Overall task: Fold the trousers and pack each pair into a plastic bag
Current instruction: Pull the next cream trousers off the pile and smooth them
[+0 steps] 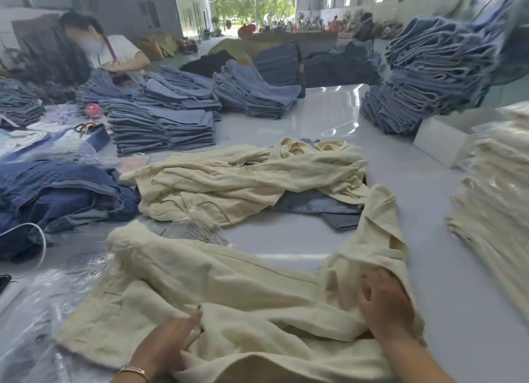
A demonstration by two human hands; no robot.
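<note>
Trousers (217,291) in cream cloth lay spread and crumpled across the near edge of the white worktop (329,116), one leg trailing away to the right. We recorded our left hand (169,342) with its fingers and thumb pinching a fold of the cloth near the middle of the garment; a bracelet (134,372) sat on that wrist. Our right hand (383,305) lay on the cloth at the right, fingers curled into a bunched fold.

Clear plastic bags (43,305) lay flat on the worktop to the left, partly under the trousers. Beyond, a second heap of cream trousers (243,179) lay tangled over some blue denim (320,205). A pile of dark denim (57,193) sat at the left, just beside that heap. Folded jeans stacks (163,131) stood farther back, and a taller stack (429,76) at the right rear. A stack of bagged cream garments (498,199) rose at the right edge. Another person (114,53) worked at the far left.
</note>
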